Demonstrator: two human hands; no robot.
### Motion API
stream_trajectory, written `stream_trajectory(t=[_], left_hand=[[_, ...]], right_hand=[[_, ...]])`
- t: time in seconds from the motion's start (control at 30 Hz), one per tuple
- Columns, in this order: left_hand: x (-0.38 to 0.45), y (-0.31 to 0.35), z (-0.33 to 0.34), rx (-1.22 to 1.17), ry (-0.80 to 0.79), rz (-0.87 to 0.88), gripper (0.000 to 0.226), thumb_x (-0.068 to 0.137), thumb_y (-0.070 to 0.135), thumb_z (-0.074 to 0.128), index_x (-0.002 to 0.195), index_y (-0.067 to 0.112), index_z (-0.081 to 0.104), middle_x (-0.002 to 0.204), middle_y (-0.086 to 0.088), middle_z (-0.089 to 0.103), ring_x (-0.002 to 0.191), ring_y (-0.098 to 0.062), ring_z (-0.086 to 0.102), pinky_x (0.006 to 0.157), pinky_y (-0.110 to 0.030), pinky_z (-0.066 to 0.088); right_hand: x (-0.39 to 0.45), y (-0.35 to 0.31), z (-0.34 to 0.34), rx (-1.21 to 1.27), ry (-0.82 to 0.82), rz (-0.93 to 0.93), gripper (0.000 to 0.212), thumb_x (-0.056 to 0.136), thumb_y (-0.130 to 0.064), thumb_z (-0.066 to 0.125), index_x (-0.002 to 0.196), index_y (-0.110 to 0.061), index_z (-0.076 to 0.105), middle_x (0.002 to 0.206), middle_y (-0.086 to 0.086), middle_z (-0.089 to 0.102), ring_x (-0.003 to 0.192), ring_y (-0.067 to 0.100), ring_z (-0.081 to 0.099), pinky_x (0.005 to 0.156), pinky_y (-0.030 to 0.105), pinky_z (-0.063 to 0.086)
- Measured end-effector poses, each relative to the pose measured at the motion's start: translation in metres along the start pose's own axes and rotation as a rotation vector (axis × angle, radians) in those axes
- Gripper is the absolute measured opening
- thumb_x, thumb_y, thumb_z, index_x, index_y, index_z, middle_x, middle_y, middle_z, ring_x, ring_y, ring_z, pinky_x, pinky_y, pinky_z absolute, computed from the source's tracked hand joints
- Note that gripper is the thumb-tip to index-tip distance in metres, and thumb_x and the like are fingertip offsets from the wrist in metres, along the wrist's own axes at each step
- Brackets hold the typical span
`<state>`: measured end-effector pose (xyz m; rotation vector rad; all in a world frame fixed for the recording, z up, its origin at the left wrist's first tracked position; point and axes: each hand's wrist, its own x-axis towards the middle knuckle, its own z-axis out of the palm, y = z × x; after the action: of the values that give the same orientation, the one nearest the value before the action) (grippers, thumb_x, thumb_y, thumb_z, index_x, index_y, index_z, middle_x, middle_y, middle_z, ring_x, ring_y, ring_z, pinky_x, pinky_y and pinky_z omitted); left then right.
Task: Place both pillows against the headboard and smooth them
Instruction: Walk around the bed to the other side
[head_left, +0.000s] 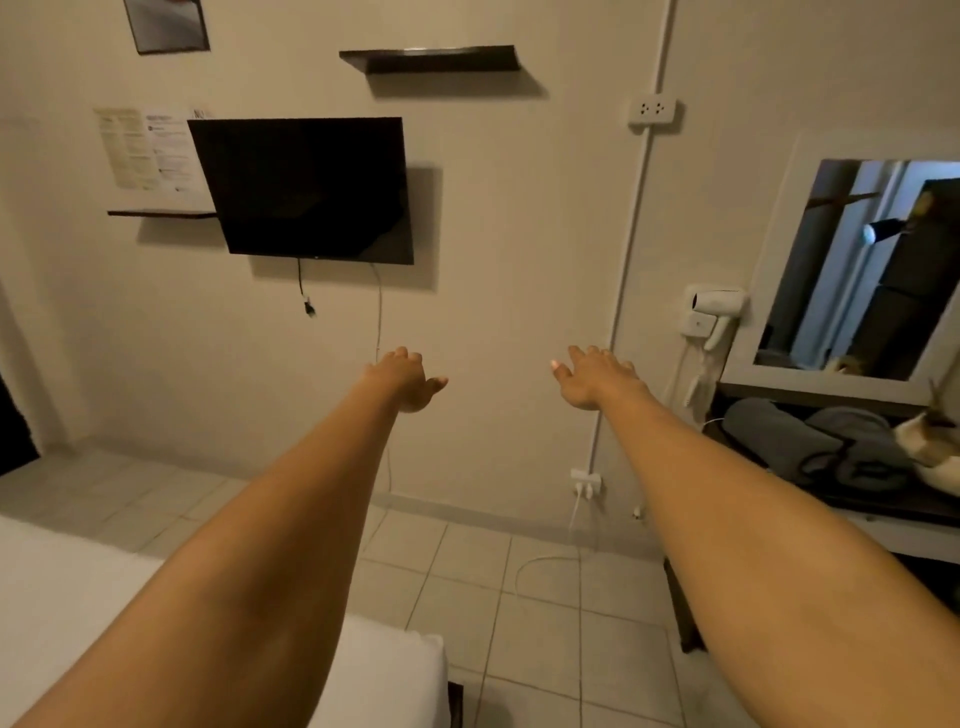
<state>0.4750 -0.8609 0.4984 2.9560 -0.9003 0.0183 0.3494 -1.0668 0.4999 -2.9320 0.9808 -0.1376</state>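
Both my arms stretch straight out in front of me toward a cream wall. My left hand (402, 379) hangs in the air with loose, slightly curled fingers and holds nothing. My right hand (597, 376) is level with it, fingers spread, also holding nothing. A corner of the white bed (379, 670) lies at the lower left, under my left forearm. No pillow and no headboard appear in this view.
A black TV (306, 189) hangs on the wall ahead, with a dark shelf (431, 58) above. At right stand a mirror (872, 270), a wall hair dryer (719, 312) and a dark table (878, 512) with grey towels and a cat. A white cable (545, 564) trails over the tiled floor.
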Motion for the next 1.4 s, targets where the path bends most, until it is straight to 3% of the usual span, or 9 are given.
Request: stream_trajectory(t=[0.3,0.6,1.4], left_hand=[[0.127,0.059,0.006,-0.031,0.029,-0.038,0.074,0.100,0.054,0.030,0.155,0.006,0.020,0.162,-0.013,0.019,0.149,-0.032,0.022,0.120,-0.051,0.023],[0.234,0.065,0.009,-0.029,0.043,-0.145,0.073,0.100,0.053,0.030,0.155,0.006,0.018,0.164,-0.012,0.014,0.150,-0.032,0.018,0.121,-0.051,0.019],[0.472,-0.152,0.006,0.058,0.014,-0.477,0.074,0.100,0.053,0.028,0.156,0.007,0.013,0.166,-0.011,0.002,0.153,-0.030,0.005,0.122,-0.054,0.014]], right_hand=[[0.136,0.046,-0.001,-0.021,0.009,-0.038,0.064,0.102,-0.049,0.017,0.156,-0.015,0.014,0.163,0.013,0.015,0.150,0.032,0.013,0.119,0.050,0.016],[0.266,0.033,0.008,-0.018,-0.017,-0.169,0.064,0.102,-0.049,0.016,0.157,-0.015,0.012,0.164,0.012,0.010,0.151,0.030,0.007,0.120,0.050,0.012],[0.563,-0.224,0.055,0.054,-0.052,-0.507,0.064,0.102,-0.050,0.016,0.157,-0.017,0.011,0.164,0.012,0.008,0.152,0.031,0.006,0.121,0.049,0.009]])
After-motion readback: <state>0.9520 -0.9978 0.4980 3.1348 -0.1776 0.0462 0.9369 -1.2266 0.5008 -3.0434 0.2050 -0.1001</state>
